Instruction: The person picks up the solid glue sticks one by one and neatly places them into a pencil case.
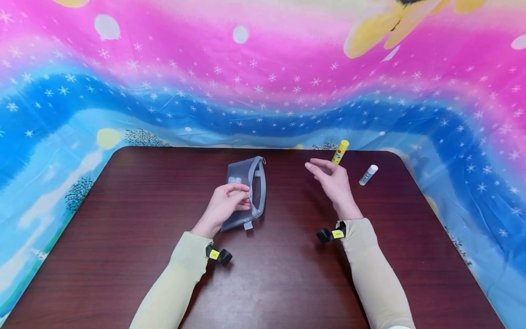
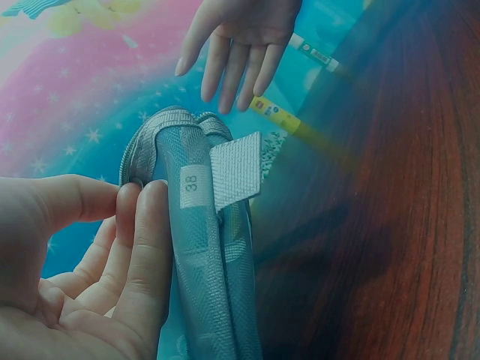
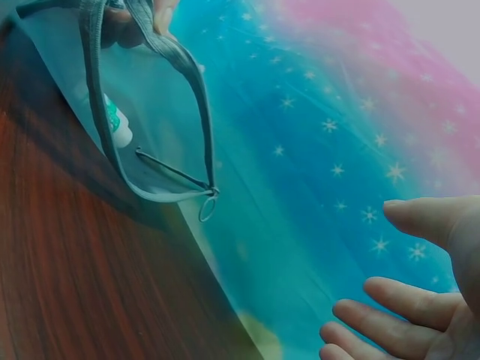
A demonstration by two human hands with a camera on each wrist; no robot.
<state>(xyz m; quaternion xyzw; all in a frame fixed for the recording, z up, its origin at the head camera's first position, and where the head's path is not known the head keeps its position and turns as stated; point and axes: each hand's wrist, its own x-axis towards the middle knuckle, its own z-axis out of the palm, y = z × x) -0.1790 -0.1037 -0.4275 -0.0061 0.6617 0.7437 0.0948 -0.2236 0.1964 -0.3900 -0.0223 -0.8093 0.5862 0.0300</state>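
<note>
A grey mesh zip pouch stands on the table with its zipper mouth open toward the right. My left hand pinches the near edge of that mouth between thumb and fingers; the left wrist view shows a tag marked 38 on the pouch. White-capped items show inside the pouch in the right wrist view. My right hand is held above the table to the right of the pouch, fingers extended and holding nothing. Just behind it stands a yellow glue stick, and a white glue stick is farther right.
The dark wooden table has its back edge against a colourful cloth patterned with snowflakes. The same cloth hangs along both sides. A black wrist camera is strapped to the left wrist and another to the right.
</note>
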